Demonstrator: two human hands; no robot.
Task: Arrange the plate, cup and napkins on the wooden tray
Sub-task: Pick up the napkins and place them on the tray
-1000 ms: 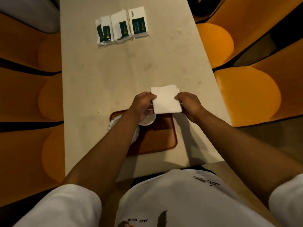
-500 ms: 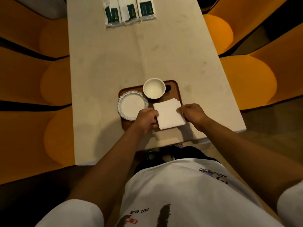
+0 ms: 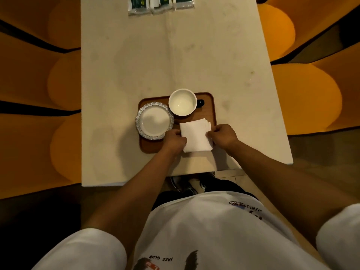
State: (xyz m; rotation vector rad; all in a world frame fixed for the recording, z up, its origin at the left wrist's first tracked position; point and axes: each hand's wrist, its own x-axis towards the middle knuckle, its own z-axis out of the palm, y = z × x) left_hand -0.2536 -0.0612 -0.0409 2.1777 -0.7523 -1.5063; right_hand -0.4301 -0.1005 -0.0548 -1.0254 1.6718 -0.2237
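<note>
Head view, looking straight down: the wooden tray [image 3: 211, 108] sits near the desk's [image 3: 175, 55] close edge. The plate [image 3: 153, 121] rests at its left side, slightly overhanging the rim, and the cup [image 3: 182, 102] stands just behind it, handle pointing right. That leaves the near right corner free, and there the stack of napkins [image 3: 195, 136] lies, its near edge about level with the tray's front rim. Left hand [image 3: 174, 141] pinches the stack's left edge, right hand [image 3: 222, 136] the right edge; each grip is clamped on the napkins, likely to keep the loose sheets squared. Both forearms reach in from below, wrists low, knuckles up. Packets [image 3: 160, 5] lie at the far end of the desk, well apart. The job looks nearly finished.
</note>
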